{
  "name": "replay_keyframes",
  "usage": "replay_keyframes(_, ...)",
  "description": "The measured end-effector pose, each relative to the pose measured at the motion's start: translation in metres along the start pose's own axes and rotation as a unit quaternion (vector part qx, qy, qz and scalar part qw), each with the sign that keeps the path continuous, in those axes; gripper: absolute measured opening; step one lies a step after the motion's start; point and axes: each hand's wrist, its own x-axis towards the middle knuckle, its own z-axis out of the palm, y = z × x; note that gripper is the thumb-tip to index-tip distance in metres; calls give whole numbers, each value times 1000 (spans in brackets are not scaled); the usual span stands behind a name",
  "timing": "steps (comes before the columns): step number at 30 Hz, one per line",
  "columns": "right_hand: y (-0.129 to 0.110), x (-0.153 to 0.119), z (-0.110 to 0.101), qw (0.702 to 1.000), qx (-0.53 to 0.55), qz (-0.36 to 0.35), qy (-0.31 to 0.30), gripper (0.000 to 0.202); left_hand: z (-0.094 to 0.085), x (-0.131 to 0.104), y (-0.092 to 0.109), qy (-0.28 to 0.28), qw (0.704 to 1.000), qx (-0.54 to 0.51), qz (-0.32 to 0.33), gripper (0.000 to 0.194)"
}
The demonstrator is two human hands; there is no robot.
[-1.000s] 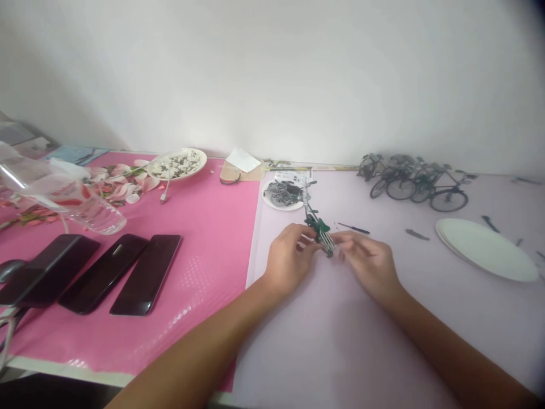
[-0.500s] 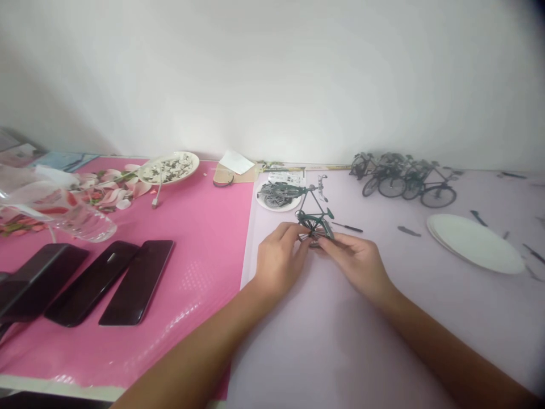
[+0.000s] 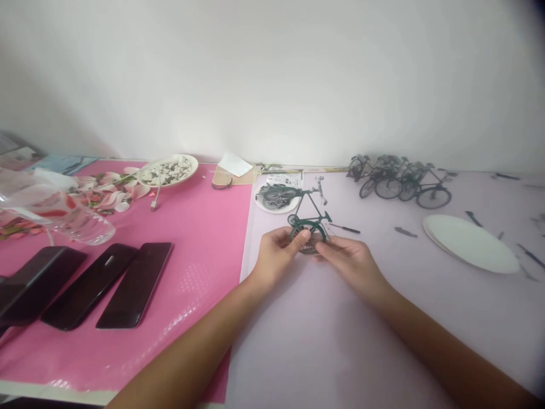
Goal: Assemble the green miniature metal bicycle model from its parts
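Between my two hands is a small dark green model bicycle (image 3: 310, 215), its one visible wheel toward me and its silver handlebars farther away. My left hand (image 3: 276, 253) grips that wheel from the left, thumb laid over the spokes. From the right, my right hand (image 3: 351, 257) pinches the wheel's edge between thumb and fingers; its fingertips are partly hidden. Just beyond the right hand lies a thin black screwdriver (image 3: 344, 228). Behind the bicycle, a white plate (image 3: 259, 205) bears more model bicycle parts (image 3: 276, 196).
Several finished-looking model bicycles (image 3: 398, 179) stand against the wall. White oval plates (image 3: 472, 244) and small dark parts (image 3: 406, 232) lie to the right. On the pink sheet (image 3: 204, 341) are two phones (image 3: 134, 287), a clear plastic bottle (image 3: 93, 221) and a plate of white bits (image 3: 168, 170).
My left thumb has moved from a fingertip pinch near the hub to lie across the wheel. The bicycle has turned slightly, showing more of the wheel. The view has shifted a little.
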Motion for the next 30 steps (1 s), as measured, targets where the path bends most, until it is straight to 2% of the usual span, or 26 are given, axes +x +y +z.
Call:
replay_keyframes(2, -4, -2, 1, 1000, -29, -2, 9, 36, -1, 0, 0, 10, 1000, 0, -1, 41)
replay_keyframes(5, -3, -1, -1, 995, -65, -27, 72, 37, -2, 0, -1, 29, 1000, 12, 4, 40)
replay_keyframes(8, 0, 1, -4, 990, -60, -61, 114, 39, -1, -2, 0, 5, 1000, 9, 0, 38)
replay_keyframes(14, -7, -2, -2, 992, -44, -79, 86, 27, 8, -11, 2, -59, 997, 52, -18, 33)
replay_keyframes(25, -3, 0, -6, 983, -124, -112, 73, 23, 7, -12, -2, -49, 993, 103, -26, 43)
replay_keyframes(30, -7, 3, -15, 983, -103, -129, 83, 34, 5, -9, 3, -33, 997, 55, -33, 40)
